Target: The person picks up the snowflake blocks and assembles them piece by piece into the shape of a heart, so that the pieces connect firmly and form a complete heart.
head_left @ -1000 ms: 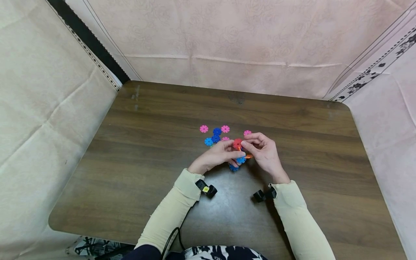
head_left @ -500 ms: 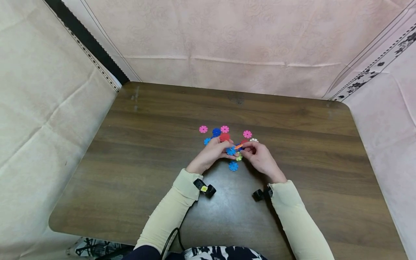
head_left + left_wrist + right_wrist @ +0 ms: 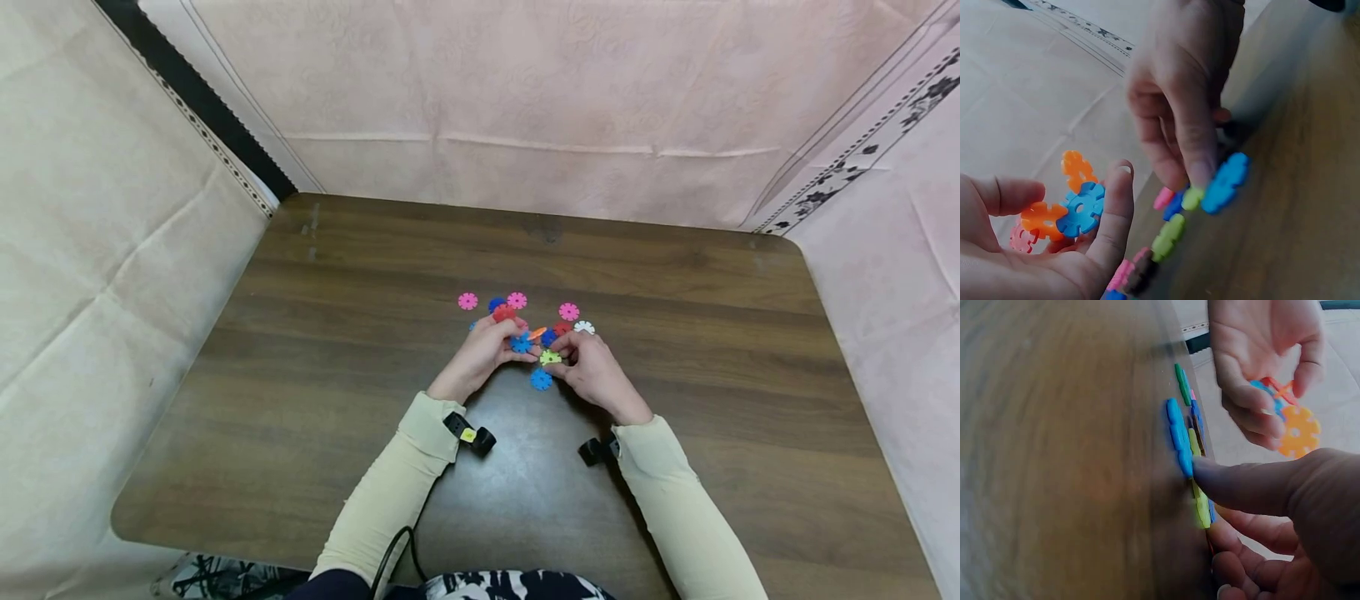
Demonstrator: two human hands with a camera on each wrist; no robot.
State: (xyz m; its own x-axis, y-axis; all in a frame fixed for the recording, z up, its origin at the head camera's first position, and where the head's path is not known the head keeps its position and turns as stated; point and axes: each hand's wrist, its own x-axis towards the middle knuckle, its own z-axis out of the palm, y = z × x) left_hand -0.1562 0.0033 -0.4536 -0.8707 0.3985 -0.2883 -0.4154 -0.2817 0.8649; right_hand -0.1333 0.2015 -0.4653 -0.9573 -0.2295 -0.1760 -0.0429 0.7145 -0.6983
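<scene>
My left hand [image 3: 480,354] holds a small cluster of slotted, flower-shaped plastic discs, raised over the table. The left wrist view shows a blue disc [image 3: 1082,209] joined to an orange disc [image 3: 1077,169] above and another orange disc [image 3: 1043,220] beside the thumb. A red disc [image 3: 504,312] of the cluster shows past the fingers. To the right, my right hand [image 3: 596,371] has thumb and fingertips on a yellow-green disc [image 3: 551,357]. Close in front of that lies a light blue disc [image 3: 541,379]. The right wrist view shows the thumb partly covering the yellow-green disc [image 3: 1202,506].
More loose discs lie just beyond the hands: a pink disc [image 3: 468,301] at the far left, a white disc [image 3: 584,327], a red disc [image 3: 562,328] and a dark blue disc [image 3: 549,337] at the right. All lie on the brown wooden table [image 3: 337,375].
My right hand has left the cluster and come down toward me to the yellow-green disc. My left hand has drawn slightly left with the cluster, uncovering discs on the table.
</scene>
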